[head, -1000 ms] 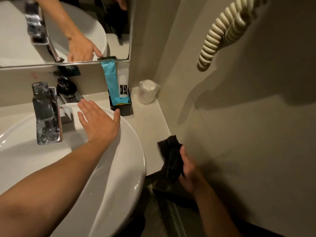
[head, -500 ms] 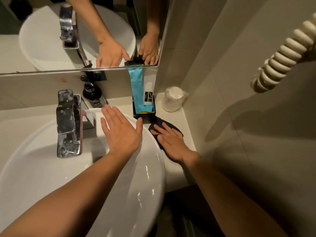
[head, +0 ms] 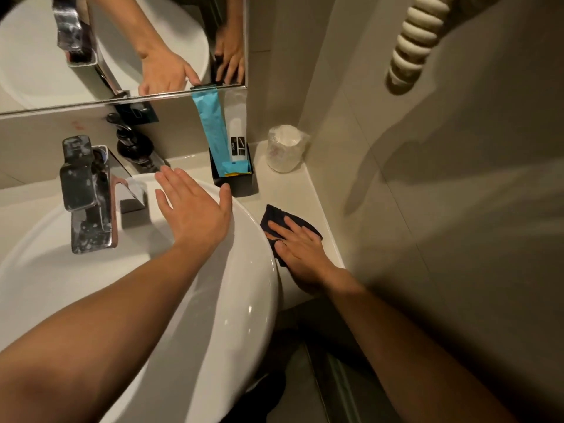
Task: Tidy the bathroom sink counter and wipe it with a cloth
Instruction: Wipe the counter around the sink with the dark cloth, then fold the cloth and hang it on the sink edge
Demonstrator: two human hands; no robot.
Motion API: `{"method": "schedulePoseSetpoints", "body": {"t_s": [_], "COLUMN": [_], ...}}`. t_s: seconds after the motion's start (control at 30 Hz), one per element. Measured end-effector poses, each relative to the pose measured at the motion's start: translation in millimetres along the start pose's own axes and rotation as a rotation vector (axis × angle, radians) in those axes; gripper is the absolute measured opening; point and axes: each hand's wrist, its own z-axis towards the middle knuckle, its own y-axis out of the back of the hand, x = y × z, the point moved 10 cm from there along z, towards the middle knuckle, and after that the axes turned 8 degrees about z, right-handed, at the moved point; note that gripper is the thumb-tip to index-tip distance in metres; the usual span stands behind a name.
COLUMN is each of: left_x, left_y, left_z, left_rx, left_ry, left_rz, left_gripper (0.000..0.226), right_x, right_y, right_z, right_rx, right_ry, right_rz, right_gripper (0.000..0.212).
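In the head view, a dark cloth (head: 283, 221) is seen lying on the pale bench (head: 293, 190), just right of the white basin (head: 244, 300), which serves as the landmark here. The right hand (head: 300, 254) is laid flat on top of the cloth, fingers (head: 282, 230) stretched out and pressed down; the grip is released, nothing being clasped, and the cloth is pinned between palm and bench. Part of the cloth is left showing beyond the fingertips, on the side away from the person.

The left hand (head: 195, 209) is rested flat on the far rim of the basin, fingers spread, its grip likewise released and nothing held in it. It is kept apart from the cloth by the basin's rim.

Behind the basin a chrome tap (head: 85, 196) is mounted. At the basin's far right a black holder (head: 236, 181) is stood on the bench with a blue packet (head: 210, 129) upright in it; a wrapped cup (head: 285, 149) is placed further right, in the corner.
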Motion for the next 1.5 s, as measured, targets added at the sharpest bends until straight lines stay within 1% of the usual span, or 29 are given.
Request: {"method": "schedulePoseSetpoints", "body": {"t_s": [0.13,0.43,0.5,0.57,0.6,0.63,0.67,0.7,0.73,0.77,0.8,0.83,0.9,0.93,0.97,1.0,1.03,1.07,1.1,1.17,1.23,1.3,1.37,1.43,1.5], "left_x": [0,-1,-3,-2,0,0,0,-3,-6,-7,-5,0,14,21,29,34,37,38,39,47,56,66,75,80,83], "left_y": [-2,-3,-4,-6,-5,-3,2,8,15,27,34,40,41,39,35,37,45,55,68,95,123,150,174,196,204], "left_z": [-1,-2,-2,0,0,-2,-8,-19,-37,-62,-90,-119,-180,-209,-235,-258,-277,-291,-300,-302,-296,-288,-285,-283,-279], "left_rx": [0.004,-0.01,0.008,0.05,0.081,0.119,0.147,0.166,0.179,0.206,0.253,0.322,0.532,0.657,0.767,0.859,0.922,0.958,0.957,0.874,0.791,0.751,0.735,0.711,0.685], "left_ry": [0.003,-0.018,-0.025,-0.032,-0.038,-0.057,-0.095,-0.164,-0.242,-0.299,-0.321,-0.317,-0.222,-0.138,-0.046,0.008,-0.009,-0.073,-0.157,-0.314,-0.404,-0.433,-0.456,-0.455,-0.375], "left_rz": [-0.011,-0.043,-0.034,-0.052,-0.082,-0.117,-0.145,-0.177,-0.227,-0.326,-0.464,-0.628,-0.911,-1.056,-1.183,-1.285,-1.365,-1.421,-1.45,-1.434,-1.384,-1.379,-1.449,-1.512,-1.562], "left_gripper": [0.099,0.1,0.1,0.102,0.104,0.106,0.106,0.104,0.099,0.094,0.087,0.078,0.061,0.061,0.067,0.073,0.077,0.078,0.075,0.066,0.06,0.057,0.053,0.044,0.034], "right_x": [-7,-12,-8,-8,-10,-13,-12,-1,18,30,37,46,75,89,102,111,121,131,140,155,166,180,189,192,193], "right_y": [-10,-48,-52,-57,-59,-65,-75,-83,-85,-84,-83,-81,-73,-65,-59,-53,-46,-38,-30,-13,3,22,43,63,59], "right_z": [-27,-85,-101,-120,-133,-149,-168,-184,-197,-213,-225,-237,-256,-263,-267,-272,-275,-277,-276,-275,-273,-269,-261,-249,-238], "right_rx": [-0.016,-0.052,-0.041,0.012,0.021,0.043,0.059,0.098,0.126,0.084,0.025,-0.007,0.035,0.057,0.075,0.073,0.063,0.064,0.084,0.128,0.176,0.257,0.268,0.199,0.098], "right_ry": [-0.036,-0.083,-0.144,-0.268,-0.372,-0.485,-0.592,-0.641,-0.627,-0.624,-0.602,-0.578,-0.495,-0.443,-0.385,-0.363,-0.342,-0.311,-0.271,-0.216,-0.192,-0.15,-0.149,-0.125,-0.14], "right_rz": [0.089,0.05,0.166,0.352,0.511,0.7,1.006,1.299,1.536,1.779,1.95,2.058,2.178,2.212,2.239,2.242,2.23,2.224,2.217,2.182,2.125,2.047,1.957,1.995,2.089], "right_gripper": [0.055,0.049,0.048,0.048,0.047,0.044,0.042,0.043,0.049,0.056,0.06,0.062,0.064,0.066,0.068,0.07,0.071,0.071,0.072,0.073,0.074,0.075,0.074,0.079,0.091]}}
